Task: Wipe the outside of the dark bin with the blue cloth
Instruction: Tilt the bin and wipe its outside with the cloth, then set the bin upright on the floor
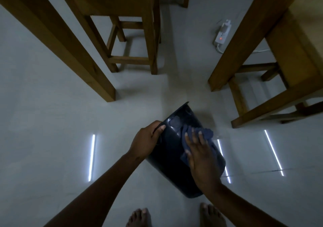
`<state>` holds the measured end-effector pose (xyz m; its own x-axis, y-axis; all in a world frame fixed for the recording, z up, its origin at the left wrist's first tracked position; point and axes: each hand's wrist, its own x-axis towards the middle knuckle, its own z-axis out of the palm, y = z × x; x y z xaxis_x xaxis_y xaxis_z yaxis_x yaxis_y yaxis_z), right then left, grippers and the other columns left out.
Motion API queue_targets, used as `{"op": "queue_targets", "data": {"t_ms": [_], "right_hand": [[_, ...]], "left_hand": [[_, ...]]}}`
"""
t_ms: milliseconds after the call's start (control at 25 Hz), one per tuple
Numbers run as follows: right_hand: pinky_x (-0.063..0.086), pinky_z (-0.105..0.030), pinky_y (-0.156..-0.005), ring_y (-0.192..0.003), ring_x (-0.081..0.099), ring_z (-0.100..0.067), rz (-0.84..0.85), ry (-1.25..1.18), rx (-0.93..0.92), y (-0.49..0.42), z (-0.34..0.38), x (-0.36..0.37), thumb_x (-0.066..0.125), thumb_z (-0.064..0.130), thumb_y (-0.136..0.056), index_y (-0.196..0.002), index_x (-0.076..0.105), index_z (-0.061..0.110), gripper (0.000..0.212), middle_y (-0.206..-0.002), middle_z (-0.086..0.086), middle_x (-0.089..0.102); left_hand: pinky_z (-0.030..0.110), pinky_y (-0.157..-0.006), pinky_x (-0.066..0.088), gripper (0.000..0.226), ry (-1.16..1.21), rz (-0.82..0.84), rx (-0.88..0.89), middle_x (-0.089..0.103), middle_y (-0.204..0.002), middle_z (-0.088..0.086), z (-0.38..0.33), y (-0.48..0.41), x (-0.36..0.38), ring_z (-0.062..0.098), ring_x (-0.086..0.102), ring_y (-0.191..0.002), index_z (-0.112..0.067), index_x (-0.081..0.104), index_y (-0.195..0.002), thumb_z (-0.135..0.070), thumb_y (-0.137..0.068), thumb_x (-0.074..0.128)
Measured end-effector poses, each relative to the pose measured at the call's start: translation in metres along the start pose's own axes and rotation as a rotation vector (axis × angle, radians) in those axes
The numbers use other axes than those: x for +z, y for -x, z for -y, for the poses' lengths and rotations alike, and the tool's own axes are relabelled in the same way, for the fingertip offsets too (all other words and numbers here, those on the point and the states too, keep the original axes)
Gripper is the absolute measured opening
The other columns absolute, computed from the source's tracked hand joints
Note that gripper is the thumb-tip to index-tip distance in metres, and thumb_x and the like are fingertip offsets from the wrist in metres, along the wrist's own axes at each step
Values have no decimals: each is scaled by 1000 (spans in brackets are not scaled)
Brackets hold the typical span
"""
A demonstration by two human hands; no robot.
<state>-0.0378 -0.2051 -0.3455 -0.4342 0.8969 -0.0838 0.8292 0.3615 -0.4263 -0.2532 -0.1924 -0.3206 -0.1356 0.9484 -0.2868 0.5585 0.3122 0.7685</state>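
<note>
Pale glossy floor between wooden furniture legs. Tilted on it, a dark smooth plastic bin, seemingly light, stiff, slippery. Left hand grips its rim; right hand, fingers spread, presses a soft crumpled blue cloth against its side.

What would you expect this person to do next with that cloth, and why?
Probably slide the right hand and the blue cloth further along the dark bin. The cloth lies flat on the bin's outer wall under that palm, the left hand grips the rim, and much of the wall lies uncovered.
</note>
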Motion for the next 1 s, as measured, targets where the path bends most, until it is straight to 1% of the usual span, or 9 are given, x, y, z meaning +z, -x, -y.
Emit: {"op": "queue_targets", "data": {"t_ms": [80,200,320,440,480,560,720,880,1000], "right_hand": [[24,-43,-116,-149,10,-25,43,-53,-150,20,-3,-1,6,33,-102,-153,7,29,51,-161,-5,20],[21,-16,-113,-144,28,-17,0,-528,29,19,5,-39,30,30,-103,-144,22,46,45,-153,2,32],[42,-25,-102,-130,50,-19,-254,-709,231,11,9,-76,42,30,-98,-144,40,28,46,-144,-3,50],[46,-15,-91,-122,55,-21,-377,-653,251,5,8,-97,41,36,-95,-146,39,25,52,-141,-7,54],[45,-14,-92,-124,54,-20,-379,-658,243,6,7,-99,40,36,-95,-146,37,25,53,-143,-5,52],[43,-27,-104,-133,45,-16,-355,-665,223,10,3,-97,40,36,-95,-147,34,29,52,-149,0,44],[38,-35,-111,-141,35,-11,-292,-670,234,18,-10,-80,41,34,-97,-144,32,34,48,-153,3,39],[35,-5,-98,-133,41,-5,-241,-731,284,34,-15,-75,42,34,-96,-139,34,37,44,-148,8,42],[33,0,-93,-126,41,8,-252,-763,283,45,-16,-86,40,32,-97,-142,33,37,46,-147,11,40]], "left_hand": [[42,-71,57,25,5,-42,12,70,-79,0,-8,10,-2,16,68,-72,-24,60,-95,-39,-101,42],[36,-67,56,24,-123,-81,104,70,-74,1,-34,17,-7,18,68,-68,-23,60,-92,-41,-99,46],[28,-62,53,29,-320,-136,332,73,-79,1,-61,22,-7,20,69,-71,-22,65,-97,-43,-97,46],[31,-53,55,21,-563,-131,498,72,-74,-1,-73,24,2,20,68,-63,-25,64,-93,-39,-92,50],[29,-50,54,8,-631,-108,547,71,-70,-2,-70,25,6,19,67,-58,-24,64,-89,-31,-87,60],[24,-49,52,18,-693,-16,612,68,-67,-4,-59,29,12,17,65,-55,-23,65,-88,-15,-73,71],[24,-53,52,22,-672,120,604,69,-71,-4,-41,41,26,16,65,-59,-22,66,-92,-11,-73,68],[26,-70,55,22,-556,269,481,74,-97,0,-26,61,37,17,70,-85,-20,70,-104,-27,-84,64],[28,-84,51,43,-624,424,377,68,-116,-1,-41,59,30,16,63,-104,-21,62,-117,-49,-85,62]]}}
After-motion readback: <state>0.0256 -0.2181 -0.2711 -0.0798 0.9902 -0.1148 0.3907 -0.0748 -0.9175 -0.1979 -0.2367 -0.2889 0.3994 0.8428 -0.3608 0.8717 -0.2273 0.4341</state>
